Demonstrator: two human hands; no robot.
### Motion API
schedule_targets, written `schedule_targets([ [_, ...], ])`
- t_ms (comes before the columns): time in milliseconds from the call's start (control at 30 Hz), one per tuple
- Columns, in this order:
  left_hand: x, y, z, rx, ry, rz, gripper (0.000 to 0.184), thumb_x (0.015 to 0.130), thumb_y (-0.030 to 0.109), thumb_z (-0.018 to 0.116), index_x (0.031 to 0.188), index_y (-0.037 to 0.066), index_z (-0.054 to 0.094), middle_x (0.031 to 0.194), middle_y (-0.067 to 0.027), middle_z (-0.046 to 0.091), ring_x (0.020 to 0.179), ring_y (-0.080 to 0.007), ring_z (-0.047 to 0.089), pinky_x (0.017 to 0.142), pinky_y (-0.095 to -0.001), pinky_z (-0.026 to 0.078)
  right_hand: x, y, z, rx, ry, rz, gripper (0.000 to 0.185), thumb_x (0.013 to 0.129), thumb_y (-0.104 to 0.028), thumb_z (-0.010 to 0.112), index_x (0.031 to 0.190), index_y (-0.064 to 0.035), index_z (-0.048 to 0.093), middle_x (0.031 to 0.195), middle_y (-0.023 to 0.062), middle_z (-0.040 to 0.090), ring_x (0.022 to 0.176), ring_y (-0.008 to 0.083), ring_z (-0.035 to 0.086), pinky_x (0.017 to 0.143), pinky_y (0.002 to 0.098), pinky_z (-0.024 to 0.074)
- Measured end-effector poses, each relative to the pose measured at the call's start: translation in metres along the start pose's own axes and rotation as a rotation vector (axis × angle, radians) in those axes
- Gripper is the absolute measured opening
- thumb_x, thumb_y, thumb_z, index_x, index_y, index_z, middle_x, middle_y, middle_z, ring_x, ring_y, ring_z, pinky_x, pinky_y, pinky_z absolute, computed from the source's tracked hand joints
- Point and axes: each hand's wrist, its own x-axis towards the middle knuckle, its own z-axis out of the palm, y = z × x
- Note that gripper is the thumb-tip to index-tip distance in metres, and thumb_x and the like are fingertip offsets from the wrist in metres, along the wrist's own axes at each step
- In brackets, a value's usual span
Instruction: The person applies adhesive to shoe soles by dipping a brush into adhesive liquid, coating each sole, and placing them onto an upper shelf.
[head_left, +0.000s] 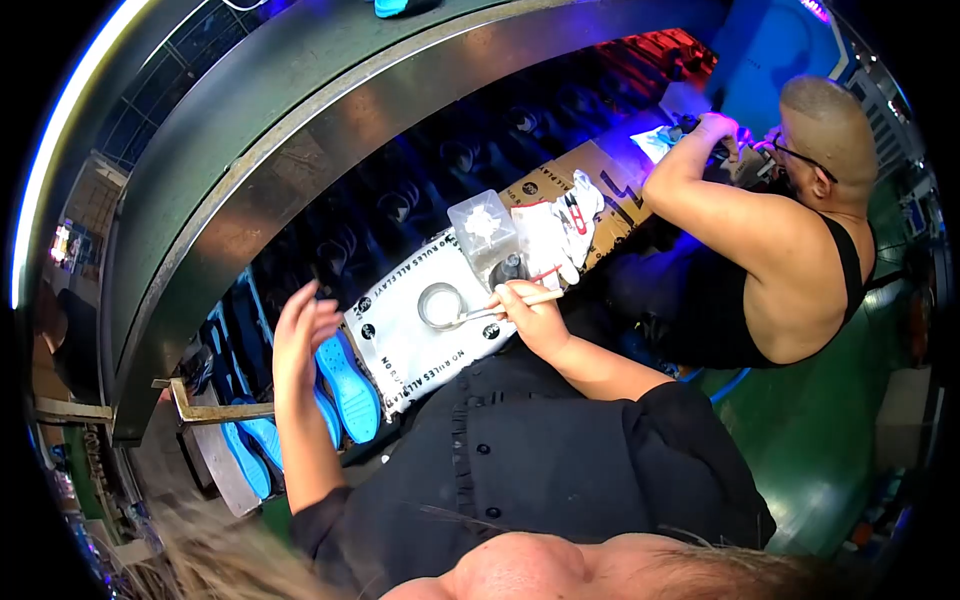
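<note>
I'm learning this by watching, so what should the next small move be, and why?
Probably lower the left hand onto the nearest blue sole: that hand looks empty and hovers beside it, while the right hand holds the brush at the round dish.

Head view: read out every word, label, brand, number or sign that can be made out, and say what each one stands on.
"NO RULES ALL PLAY!" – white sheet, upper edge
"NO RULES ALL PLAY" – white sheet, lower edge, last word less clear
"ON" – white sheet, lower left corner, rest unclear
"ALL PLAY" – cardboard, small and soft
Round black logos on the sheet: print too small to read.
</note>
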Motion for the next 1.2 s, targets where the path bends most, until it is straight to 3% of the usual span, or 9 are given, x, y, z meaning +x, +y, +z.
schedule_targets([
  [133,-0.040,-0.145,-0.130,1.027,0.473,0.180,0.045,0.078,0.018,0.055,0.121,0.005,0.047,0.098,-0.0183,0.059,0.086,-0.0291,0.060,0.070,-0.0371,0.048,0.004,0.013,0.012,0.131,-0.049,0.078,0.028,0.091,-0.018,0.046,0.078,0.0027,0.062,0.071,0.0063,0.058,0.063,0.0107,0.054,0.058,0.0227,0.0434],
  [200,-0.071,-0.177,-0.152,1.220,0.509,-0.201,0.040,0.072,0.017,0.056,0.108,0.003,0.052,0.095,-0.0216,0.058,0.085,-0.0370,0.057,0.072,-0.0437,0.045,0.004,0.013,0.018,0.133,-0.117,0.056,0.028,0.090,-0.018,0.047,0.078,0.0025,0.062,0.070,0.0063,0.058,0.062,0.0107,0.054,0.058,0.0224,0.0432],
  [400,-0.087,-0.199,-0.145,1.278,0.457,-0.302,0.025,0.071,0.018,0.055,0.088,0.001,0.048,0.085,-0.0225,0.058,0.078,-0.0400,0.056,0.069,-0.0475,0.044,0.000,0.014,0.027,0.054,-0.162,0.085,0.032,0.092,-0.023,0.045,0.081,0.0016,0.061,0.070,0.0042,0.056,0.065,0.0097,0.052,0.061,0.0223,0.0425],
  [467,-0.086,-0.193,-0.138,1.246,0.534,-0.253,0.024,0.072,0.017,0.054,0.088,0.000,0.047,0.079,-0.0225,0.057,0.075,-0.0397,0.056,0.069,-0.0471,0.044,-0.001,0.014,0.028,0.074,-0.160,0.084,0.031,0.092,-0.024,0.045,0.081,0.0006,0.061,0.070,0.0033,0.056,0.064,0.0090,0.052,0.060,0.0216,0.0422],
  [600,-0.093,-0.179,-0.123,0.379,0.695,-0.034,0.023,0.077,0.015,0.053,0.094,0.001,0.049,0.076,-0.0122,0.058,0.070,-0.0279,0.058,0.062,-0.0374,0.047,-0.005,0.019,0.033,0.038,-0.123,0.092,0.031,0.091,-0.024,0.047,0.080,0.0002,0.062,0.068,0.0028,0.058,0.061,0.0069,0.051,0.056,0.0196,0.0406],
  [667,-0.093,-0.155,-0.099,-0.498,0.523,-0.267,0.024,0.077,0.016,0.054,0.097,0.004,0.050,0.079,-0.0085,0.059,0.062,-0.0214,0.056,0.053,-0.0319,0.045,-0.004,0.019,0.036,0.006,-0.134,0.083,0.030,0.092,-0.022,0.046,0.080,0.0005,0.062,0.068,0.0031,0.058,0.061,0.0070,0.051,0.056,0.0197,0.0409],
  [767,-0.098,-0.159,-0.096,-0.884,0.182,-0.479,0.024,0.077,0.017,0.056,0.097,0.007,0.051,0.080,-0.0079,0.059,0.051,-0.0177,0.049,0.045,-0.0275,0.039,0.001,0.014,0.041,0.015,-0.166,0.132,0.029,0.092,-0.021,0.046,0.080,0.0008,0.061,0.070,0.0040,0.059,0.062,0.0075,0.051,0.057,0.0199,0.0412],
  [900,-0.091,-0.129,-0.041,-0.789,0.274,-0.235,0.032,0.083,0.027,0.057,0.106,0.007,0.048,0.091,-0.0073,0.058,0.057,-0.0191,0.053,0.046,-0.0274,0.040,0.006,0.005,0.045,0.009,-0.140,0.134,0.027,0.091,-0.019,0.047,0.080,0.0019,0.061,0.073,0.0059,0.060,0.064,0.0088,0.052,0.059,0.0209,0.0416],
  [1200,-0.074,-0.088,0.031,-0.134,0.256,0.165,0.036,0.082,0.004,0.053,0.112,-0.003,0.035,0.089,-0.0142,0.057,0.063,-0.0192,0.061,0.055,-0.0269,0.051,0.014,-0.034,0.062,-0.063,-0.279,-0.129,0.030,0.090,-0.019,0.048,0.076,0.0033,0.063,0.073,0.0090,0.059,0.064,0.0135,0.055,0.062,0.0242,0.0444],
])
